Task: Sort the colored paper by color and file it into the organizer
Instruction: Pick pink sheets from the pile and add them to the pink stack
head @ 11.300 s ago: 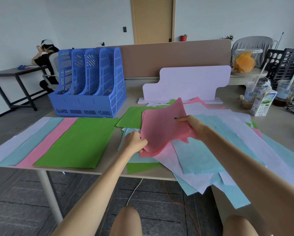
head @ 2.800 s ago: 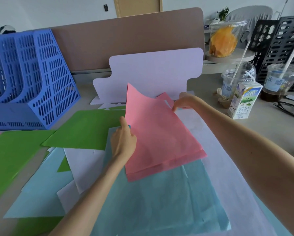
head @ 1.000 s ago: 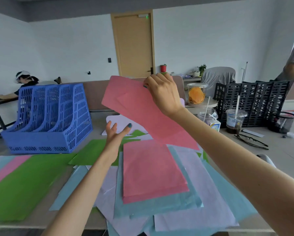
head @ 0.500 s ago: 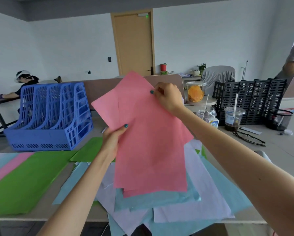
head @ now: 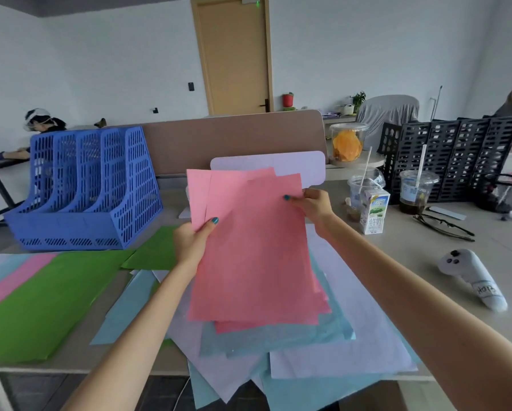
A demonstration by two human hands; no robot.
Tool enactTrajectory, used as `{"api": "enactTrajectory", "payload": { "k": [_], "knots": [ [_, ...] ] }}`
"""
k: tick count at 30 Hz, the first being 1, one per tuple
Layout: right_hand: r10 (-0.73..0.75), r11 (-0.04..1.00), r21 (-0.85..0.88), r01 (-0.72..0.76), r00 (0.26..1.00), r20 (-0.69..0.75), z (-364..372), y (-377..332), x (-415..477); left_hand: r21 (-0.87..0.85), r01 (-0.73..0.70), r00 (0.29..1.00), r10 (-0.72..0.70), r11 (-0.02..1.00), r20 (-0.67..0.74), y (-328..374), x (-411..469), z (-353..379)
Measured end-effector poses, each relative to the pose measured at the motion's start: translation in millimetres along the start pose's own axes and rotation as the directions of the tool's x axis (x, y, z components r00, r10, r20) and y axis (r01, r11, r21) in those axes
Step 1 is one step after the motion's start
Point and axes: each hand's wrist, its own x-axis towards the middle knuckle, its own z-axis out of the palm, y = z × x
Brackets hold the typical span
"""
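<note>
I hold several pink sheets (head: 254, 250) up over the table. My left hand (head: 192, 241) grips their left edge, thumb on top. My right hand (head: 314, 204) pinches the upper right corner. Beneath them lies a mixed heap of light blue sheets (head: 278, 339) and pale lilac sheets (head: 355, 310). Sorted piles sit at the left: green paper (head: 44, 301) on top, with a pink strip (head: 14, 280), a light blue strip and a lilac strip showing beside it. The blue organizer (head: 88, 188) with several slots stands at the back left; its slots look empty.
A loose green sheet (head: 157, 247) lies by the organizer. At the right are a milk carton (head: 373, 213), drink cups (head: 417, 191), glasses (head: 444, 228), a white controller (head: 471, 277) and a black organizer (head: 450, 155). A lilac cut-out board (head: 293, 164) stands behind. A person sits far left.
The pink sheets came down from overhead and were squared together. My right hand dropped from the top edge to the upper right corner; my left hand now grips the left edge.
</note>
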Motion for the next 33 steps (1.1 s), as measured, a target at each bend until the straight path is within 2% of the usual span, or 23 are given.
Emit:
{"api": "enactTrajectory", "payload": {
  "k": [3, 7, 10, 12, 13, 16, 20, 23, 25, 28, 33],
  "knots": [
    [0.021, 0.999, 0.035, -0.022, 1.000, 0.016, 1.5, 3.9, 2.6, 0.051, 0.033, 0.994, -0.038, 0.998, 0.101, -7.6, 0.2, -1.6],
    [0.096, 0.991, 0.098, -0.096, 0.995, 0.010, 8.0, 15.3, 5.3, 0.159, 0.096, 0.987, -0.114, 0.983, 0.112, -13.2, -3.5, 2.4],
    [0.253, 0.961, 0.093, -0.260, 0.964, 0.080, 11.9, 29.2, 5.9, 0.174, 0.112, 0.985, -0.133, 0.978, 0.114, -23.0, -7.2, 8.4],
    [0.377, 0.923, 0.012, -0.384, 0.912, 0.158, 9.6, 44.9, 3.6, 0.187, 0.120, 0.983, -0.142, 0.975, 0.114, -31.1, -8.7, 12.4],
    [0.398, 0.917, -0.037, -0.398, 0.898, 0.186, 7.1, 48.5, -0.8, 0.195, 0.115, 0.984, -0.139, 0.974, 0.113, -32.8, -8.7, 13.7],
    [0.409, 0.910, -0.167, -0.381, 0.890, 0.199, -0.4, 62.5, -14.9, 0.233, 0.092, 0.987, -0.120, 0.968, 0.107, -37.7, -8.3, 19.2],
    [0.355, 0.926, -0.208, -0.315, 0.913, 0.202, 0.0, 73.1, -25.6, 0.211, 0.144, 0.981, -0.167, 0.967, 0.098, -38.0, -10.4, 29.4],
    [0.297, 0.937, -0.254, -0.241, 0.931, 0.213, 0.8, 72.5, -27.9, 0.288, 0.175, 0.957, -0.231, 0.942, 0.174, -35.9, -12.8, 33.6],
    [0.282, 0.918, -0.340, -0.203, 0.939, 0.199, -1.1, 71.4, -27.6, 0.385, 0.126, 0.953, -0.220, 0.914, 0.210, -38.6, -14.6, 34.5],
    [0.288, 0.880, -0.431, -0.201, 0.946, 0.148, -4.1, 72.5, -24.2, 0.563, 0.008, 0.971, -0.140, 0.826, 0.193, -47.0, -18.2, 35.4],
    [0.375, 0.856, -0.427, -0.292, 0.919, 0.123, -7.5, 69.7, -24.0, 0.696, -0.180, 0.962, -0.023, 0.695, 0.273, -58.6, -31.0, 35.5]
  ]
}}
